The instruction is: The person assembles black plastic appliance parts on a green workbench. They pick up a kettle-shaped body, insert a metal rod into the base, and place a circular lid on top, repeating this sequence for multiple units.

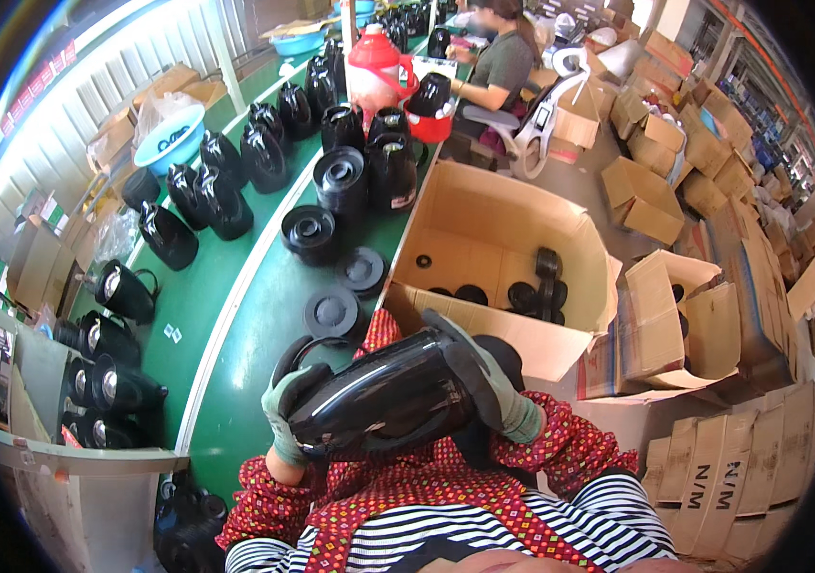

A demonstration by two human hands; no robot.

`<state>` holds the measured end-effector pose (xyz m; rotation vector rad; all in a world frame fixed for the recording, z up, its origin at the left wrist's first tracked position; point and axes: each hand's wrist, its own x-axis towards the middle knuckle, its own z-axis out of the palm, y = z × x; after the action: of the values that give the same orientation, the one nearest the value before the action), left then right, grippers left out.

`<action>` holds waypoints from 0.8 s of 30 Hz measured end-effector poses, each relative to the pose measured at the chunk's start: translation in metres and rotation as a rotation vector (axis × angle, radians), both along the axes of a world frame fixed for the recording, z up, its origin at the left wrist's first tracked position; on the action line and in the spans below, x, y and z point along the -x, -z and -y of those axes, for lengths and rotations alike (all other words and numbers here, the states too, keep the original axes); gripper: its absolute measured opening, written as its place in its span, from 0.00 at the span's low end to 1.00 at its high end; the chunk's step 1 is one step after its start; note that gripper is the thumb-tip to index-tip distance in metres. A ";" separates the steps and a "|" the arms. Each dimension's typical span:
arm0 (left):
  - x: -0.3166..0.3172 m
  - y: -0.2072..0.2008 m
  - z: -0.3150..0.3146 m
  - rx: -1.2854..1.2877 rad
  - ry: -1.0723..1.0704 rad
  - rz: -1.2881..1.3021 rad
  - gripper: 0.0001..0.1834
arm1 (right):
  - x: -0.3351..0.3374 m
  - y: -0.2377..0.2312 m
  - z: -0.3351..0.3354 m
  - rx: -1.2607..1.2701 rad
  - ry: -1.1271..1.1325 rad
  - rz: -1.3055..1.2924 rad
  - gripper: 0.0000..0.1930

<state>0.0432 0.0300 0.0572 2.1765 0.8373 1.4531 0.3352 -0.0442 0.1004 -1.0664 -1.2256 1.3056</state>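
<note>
Striped clothing (608, 525) faces a tilted, glossy black jug (384, 401).

I see a blue basin (186, 126) at left, a red jug (374, 53), 1 person (506, 69) near a chair (534, 138), cartons (639, 196) at right.

The left grip (290, 411) and the right grip (501, 392) wear matching knitted work gloves, pale grey-green at the back and cuff; on the right one, dark grey coating covers the fingers and palm side. Loose, puffy red sleeves (572, 447) run up both forearms, scattered with tiny diamonds in yellow, white and other bright tints, and gathered near the wrist. A red garment (417, 485) in the same print covers part of the front. Beside it and at both shoulders shows a striped top (393, 542), black and white, with a dark patch (446, 552) near the neck
</note>
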 end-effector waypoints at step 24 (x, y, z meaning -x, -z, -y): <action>0.006 0.002 0.013 0.241 -0.054 0.106 0.28 | 0.002 -0.007 0.007 0.126 -0.154 -0.290 0.52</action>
<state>0.0375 0.0170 0.0554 1.8971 0.9854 1.3995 0.3335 -0.0515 0.1071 -0.8457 -1.0323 1.6115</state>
